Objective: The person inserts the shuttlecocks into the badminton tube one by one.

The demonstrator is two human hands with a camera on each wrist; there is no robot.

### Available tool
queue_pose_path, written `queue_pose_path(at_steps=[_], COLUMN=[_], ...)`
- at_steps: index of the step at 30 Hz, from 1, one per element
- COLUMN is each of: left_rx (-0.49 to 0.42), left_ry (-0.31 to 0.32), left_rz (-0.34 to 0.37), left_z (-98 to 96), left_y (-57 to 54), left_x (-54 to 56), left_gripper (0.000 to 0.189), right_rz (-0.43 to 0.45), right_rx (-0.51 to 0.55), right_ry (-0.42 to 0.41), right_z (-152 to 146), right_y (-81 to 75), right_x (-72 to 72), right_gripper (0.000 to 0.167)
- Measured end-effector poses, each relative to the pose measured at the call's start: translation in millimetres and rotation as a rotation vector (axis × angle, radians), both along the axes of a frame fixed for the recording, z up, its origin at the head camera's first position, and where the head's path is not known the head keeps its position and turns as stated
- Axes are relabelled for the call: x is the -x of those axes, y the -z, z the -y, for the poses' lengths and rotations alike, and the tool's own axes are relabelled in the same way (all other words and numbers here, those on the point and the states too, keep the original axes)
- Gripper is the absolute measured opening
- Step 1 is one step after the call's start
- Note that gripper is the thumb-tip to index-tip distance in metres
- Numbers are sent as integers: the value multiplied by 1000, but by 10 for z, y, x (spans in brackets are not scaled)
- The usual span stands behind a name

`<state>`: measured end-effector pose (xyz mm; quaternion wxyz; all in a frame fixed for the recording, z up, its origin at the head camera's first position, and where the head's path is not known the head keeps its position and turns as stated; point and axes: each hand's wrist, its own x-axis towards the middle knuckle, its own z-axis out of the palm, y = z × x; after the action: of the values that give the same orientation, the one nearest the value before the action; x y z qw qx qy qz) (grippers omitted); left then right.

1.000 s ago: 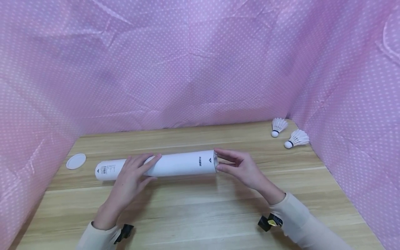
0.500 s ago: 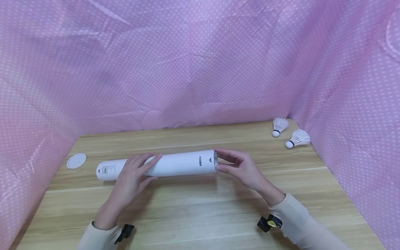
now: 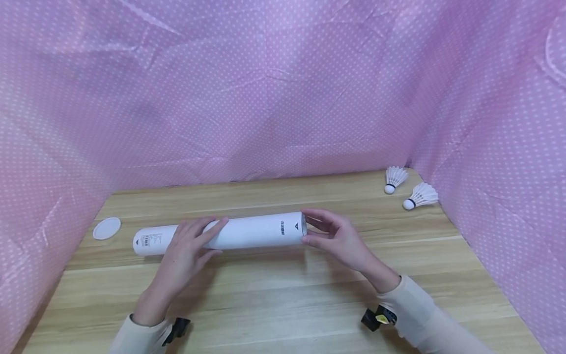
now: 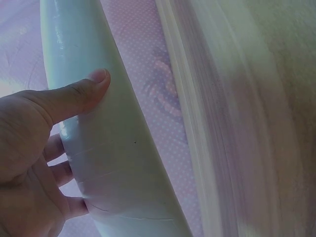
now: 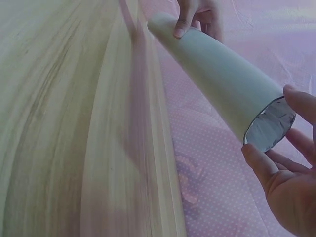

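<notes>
Tube (image 3: 256,232) and right hand (image 3: 339,242) crept slightly left since last frame. I see dark print (image 3: 282,228) and a label (image 3: 150,240), too small to read. It's crosswise over the wood table (image 3: 274,305), left hand (image 3: 186,247) gripping the body, right hand pinching the rim of the silver end (image 5: 269,124). Pink cloth (image 3: 265,98) walls three sides; lid (image 3: 106,228) near the left edge, shuttlecocks (image 3: 422,195) by the far right corner, most tabletop on the near side.

tube (image 3: 240,233) | white, long cylinder, black print near each end | 3 o'clock end open (silvery inside) | axis roughly 9-to-3 o'clock | at 8 o'clock from head-view centre
</notes>
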<state>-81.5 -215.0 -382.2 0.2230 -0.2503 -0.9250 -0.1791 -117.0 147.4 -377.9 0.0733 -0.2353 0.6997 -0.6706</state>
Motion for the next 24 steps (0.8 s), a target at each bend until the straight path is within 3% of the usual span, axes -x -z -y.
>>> queue_pose_path(at_steps=[24], left_rx=[7], left_ry=[-12], left_rz=[41], left_z=[7], left_y=[32], left_x=[-22], left_gripper=[92], right_rz=[12], right_rx=[8], right_ry=[-38], right_z=[-27], right_y=[47], right_x=[7], right_gripper=[56])
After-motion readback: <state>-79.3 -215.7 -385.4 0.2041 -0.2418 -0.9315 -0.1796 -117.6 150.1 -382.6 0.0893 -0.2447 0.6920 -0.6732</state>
